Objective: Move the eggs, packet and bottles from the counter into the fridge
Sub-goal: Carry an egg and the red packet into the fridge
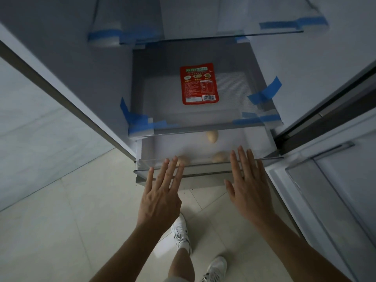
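Flat hands are reaching for the egg drawer in the fridge [81, 68].

From the head camera, the left hand [162, 192] and right hand [247, 186] are both lying open with straight fingers, holding nothing, at the front of the pulled-out drawer [213, 162]. Three eggs [212, 136] are sitting inside the drawer. The red packet [199, 83] is lying flat on the glass shelf [203, 127] above. So eggs and packet look done. The bottles are not showing anywhere here, so they are probably left to do.
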`<state>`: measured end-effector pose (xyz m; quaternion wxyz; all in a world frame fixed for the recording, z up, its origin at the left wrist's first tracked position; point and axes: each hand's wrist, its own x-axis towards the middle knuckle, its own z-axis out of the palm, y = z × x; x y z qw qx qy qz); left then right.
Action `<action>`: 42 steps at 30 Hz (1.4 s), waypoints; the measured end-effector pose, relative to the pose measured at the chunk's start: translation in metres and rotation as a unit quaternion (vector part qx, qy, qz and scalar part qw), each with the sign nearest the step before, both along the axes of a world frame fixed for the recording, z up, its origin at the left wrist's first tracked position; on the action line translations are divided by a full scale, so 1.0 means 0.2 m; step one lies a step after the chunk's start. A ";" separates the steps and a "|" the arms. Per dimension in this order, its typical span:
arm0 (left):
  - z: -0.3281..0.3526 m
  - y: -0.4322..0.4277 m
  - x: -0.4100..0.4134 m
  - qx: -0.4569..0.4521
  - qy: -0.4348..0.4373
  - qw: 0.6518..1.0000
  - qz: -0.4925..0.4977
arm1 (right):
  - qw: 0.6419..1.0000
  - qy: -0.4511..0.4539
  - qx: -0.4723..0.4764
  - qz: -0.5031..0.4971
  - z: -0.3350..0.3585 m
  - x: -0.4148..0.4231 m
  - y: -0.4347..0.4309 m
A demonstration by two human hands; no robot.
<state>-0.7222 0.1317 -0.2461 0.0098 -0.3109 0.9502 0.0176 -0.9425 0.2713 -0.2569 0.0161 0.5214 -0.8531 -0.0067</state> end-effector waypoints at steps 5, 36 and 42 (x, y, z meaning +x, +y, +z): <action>-0.04 -0.01 -0.03 -0.007 -0.019 1.000 0.010 | 1.000 0.025 0.002 0.002 -0.06 -0.01 -0.02; 0.12 -0.70 -0.37 -0.039 -0.047 0.998 0.016 | 0.994 0.024 -0.069 0.077 0.08 -0.43 -0.64; 0.13 -0.71 -0.39 -0.036 -0.069 0.997 0.023 | 0.994 0.027 -0.066 0.080 0.07 -0.44 -0.65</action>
